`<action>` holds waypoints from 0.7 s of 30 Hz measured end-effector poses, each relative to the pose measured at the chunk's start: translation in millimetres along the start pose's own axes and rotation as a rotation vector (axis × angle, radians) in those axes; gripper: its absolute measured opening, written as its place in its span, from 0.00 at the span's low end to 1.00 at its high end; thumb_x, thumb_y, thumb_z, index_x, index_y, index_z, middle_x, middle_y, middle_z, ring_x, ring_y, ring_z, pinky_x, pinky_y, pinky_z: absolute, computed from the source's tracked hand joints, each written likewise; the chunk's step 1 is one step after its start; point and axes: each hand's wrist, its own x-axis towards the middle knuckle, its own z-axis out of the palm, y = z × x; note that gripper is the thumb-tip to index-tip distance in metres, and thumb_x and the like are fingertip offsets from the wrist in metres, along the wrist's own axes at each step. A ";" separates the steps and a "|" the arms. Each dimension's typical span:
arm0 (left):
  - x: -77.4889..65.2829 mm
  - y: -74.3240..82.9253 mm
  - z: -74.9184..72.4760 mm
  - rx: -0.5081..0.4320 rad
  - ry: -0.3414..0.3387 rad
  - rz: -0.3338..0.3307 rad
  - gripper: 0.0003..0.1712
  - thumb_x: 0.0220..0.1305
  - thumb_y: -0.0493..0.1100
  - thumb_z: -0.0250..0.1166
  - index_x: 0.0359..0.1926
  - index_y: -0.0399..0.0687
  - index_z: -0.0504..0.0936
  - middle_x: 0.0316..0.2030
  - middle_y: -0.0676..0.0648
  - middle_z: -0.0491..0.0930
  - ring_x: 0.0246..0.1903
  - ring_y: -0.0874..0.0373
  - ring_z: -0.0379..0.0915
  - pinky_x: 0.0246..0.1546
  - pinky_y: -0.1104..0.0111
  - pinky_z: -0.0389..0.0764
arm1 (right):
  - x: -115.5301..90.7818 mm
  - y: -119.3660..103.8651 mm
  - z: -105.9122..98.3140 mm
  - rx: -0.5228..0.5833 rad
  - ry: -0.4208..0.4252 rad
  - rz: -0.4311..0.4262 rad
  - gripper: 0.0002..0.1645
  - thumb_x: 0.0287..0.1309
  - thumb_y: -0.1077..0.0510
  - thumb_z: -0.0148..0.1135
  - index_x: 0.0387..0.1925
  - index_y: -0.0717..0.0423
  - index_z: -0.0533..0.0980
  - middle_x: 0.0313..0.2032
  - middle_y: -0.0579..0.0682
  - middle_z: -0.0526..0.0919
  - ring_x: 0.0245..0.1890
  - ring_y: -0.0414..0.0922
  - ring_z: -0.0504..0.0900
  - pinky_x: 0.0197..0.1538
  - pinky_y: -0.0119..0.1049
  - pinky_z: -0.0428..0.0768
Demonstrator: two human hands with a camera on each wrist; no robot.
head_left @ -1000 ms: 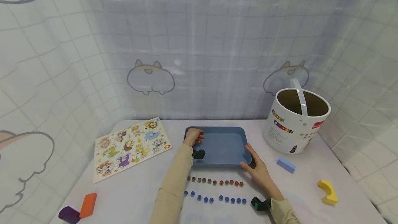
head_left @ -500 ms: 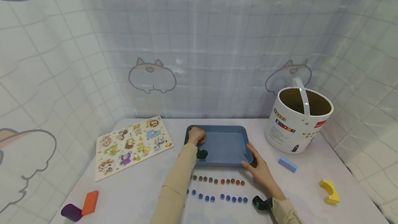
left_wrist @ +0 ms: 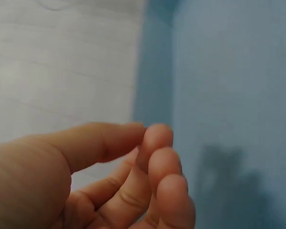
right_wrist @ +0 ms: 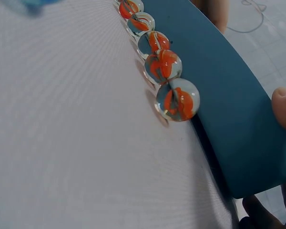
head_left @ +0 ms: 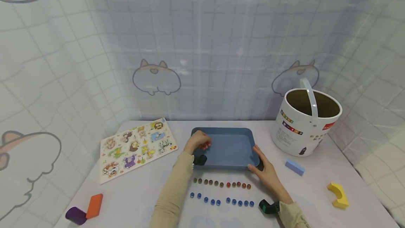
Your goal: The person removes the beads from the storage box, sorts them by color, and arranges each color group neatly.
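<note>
A shallow blue-grey tray [head_left: 234, 166] lies at the table's far middle. My left hand [head_left: 198, 140] is over its left side, fingers curled, thumb tip meeting the index fingertip; nothing shows between them in the left wrist view. My right hand [head_left: 267, 173] grips the tray's near right corner, thumb at the near edge and fingers along the right side. Just in front of the tray runs a row of clear glass marbles with orange swirls [right_wrist: 178, 99]. Closer to the person lies a second row, of blue marbles [head_left: 212, 202].
An animal puzzle board [head_left: 139, 150] lies left of the tray. Front left are an orange block [head_left: 94, 206] and a purple cylinder [head_left: 76, 215]. On the right stand a white handled bucket [head_left: 292, 129], a blue block [head_left: 295, 167] and a yellow arch block [head_left: 338, 195].
My left hand has turned slightly, its wrist shifting a little left and toward the person, while the fingers stay curled. The right hand keeps its grip on the tray corner.
</note>
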 end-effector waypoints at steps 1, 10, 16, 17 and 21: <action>-3.7 0.3 -2.1 -0.005 -0.018 0.025 0.13 0.65 0.38 0.60 0.43 0.31 0.83 0.22 0.48 0.79 0.17 0.63 0.70 0.25 0.69 0.78 | -0.5 0.2 0.2 0.001 0.000 0.001 0.45 0.56 0.56 0.68 0.72 0.51 0.59 0.75 0.55 0.54 0.74 0.61 0.53 0.68 0.64 0.53; -54.6 -12.0 -18.1 -0.016 -0.138 0.174 0.24 0.73 0.50 0.54 0.50 0.30 0.78 0.23 0.51 0.76 0.20 0.62 0.70 0.28 0.65 0.77 | -1.5 3.0 0.6 -0.024 -0.018 0.022 0.44 0.59 0.52 0.66 0.73 0.52 0.57 0.76 0.54 0.51 0.74 0.63 0.51 0.69 0.65 0.51; -84.6 -29.5 -21.5 -0.058 -0.186 0.184 0.26 0.72 0.52 0.54 0.46 0.28 0.78 0.19 0.53 0.74 0.16 0.63 0.63 0.23 0.67 0.70 | -1.4 2.6 -1.9 -0.013 -0.010 0.020 0.44 0.59 0.52 0.66 0.73 0.50 0.57 0.76 0.54 0.51 0.73 0.64 0.51 0.69 0.65 0.51; -88.4 -33.0 -22.6 -0.063 -0.180 0.182 0.26 0.72 0.52 0.55 0.45 0.27 0.78 0.19 0.53 0.73 0.15 0.64 0.62 0.22 0.68 0.69 | -1.3 2.4 -1.9 -0.012 -0.010 0.016 0.44 0.59 0.52 0.65 0.73 0.50 0.57 0.76 0.55 0.51 0.73 0.64 0.51 0.69 0.66 0.51; -103.2 -48.1 -29.0 -0.066 -0.162 0.164 0.27 0.72 0.53 0.55 0.43 0.27 0.77 0.18 0.53 0.72 0.15 0.64 0.61 0.21 0.69 0.67 | -0.7 1.5 -0.5 -0.006 -0.018 0.014 0.44 0.59 0.53 0.65 0.73 0.51 0.58 0.75 0.56 0.52 0.74 0.65 0.50 0.68 0.67 0.50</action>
